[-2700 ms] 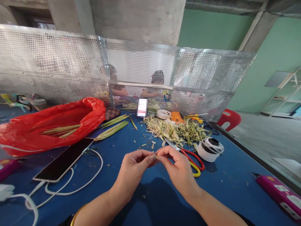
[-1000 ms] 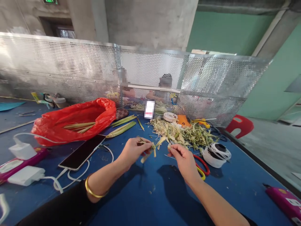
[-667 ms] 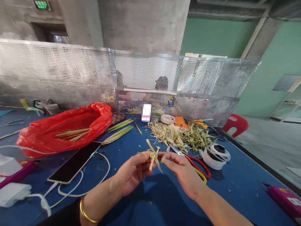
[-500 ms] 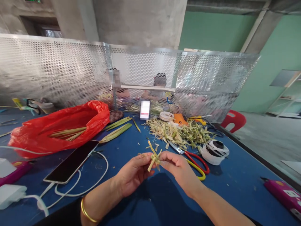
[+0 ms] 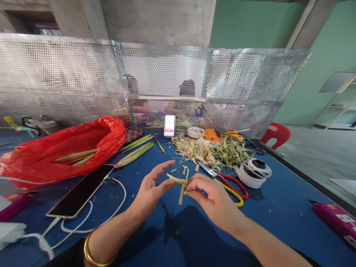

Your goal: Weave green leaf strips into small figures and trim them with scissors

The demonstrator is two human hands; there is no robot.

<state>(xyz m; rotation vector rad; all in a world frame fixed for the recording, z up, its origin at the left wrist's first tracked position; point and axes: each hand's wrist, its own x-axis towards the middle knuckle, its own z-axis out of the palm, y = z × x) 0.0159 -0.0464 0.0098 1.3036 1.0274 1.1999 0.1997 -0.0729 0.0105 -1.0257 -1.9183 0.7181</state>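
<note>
A small knot of folded pale-green leaf strips (image 5: 183, 182), with short ends sticking out several ways, is pinched between the thumb and fingers of my right hand (image 5: 210, 193). On its other side my left hand (image 5: 152, 187) is spread, fingers apart, its thumb close to the strip end that points left; whether they touch I cannot tell. Scissors (image 5: 222, 180) with red and yellow handles lie on the blue table (image 5: 178, 237) just past my right hand. Behind them is a heap of leaf scraps (image 5: 211, 150).
At the left are a red plastic bag (image 5: 69, 148) holding long leaves, a tablet (image 5: 80, 191) with a white cable, and loose leaves (image 5: 135, 154). A spool of white cord (image 5: 254, 173) and a purple tool (image 5: 333, 226) are at the right. People sit behind the perforated metal screen (image 5: 164, 70).
My left hand has let go of the leaf knot and spread its fingers. In my right hand the knot has turned, so one strip end now points left.
</note>
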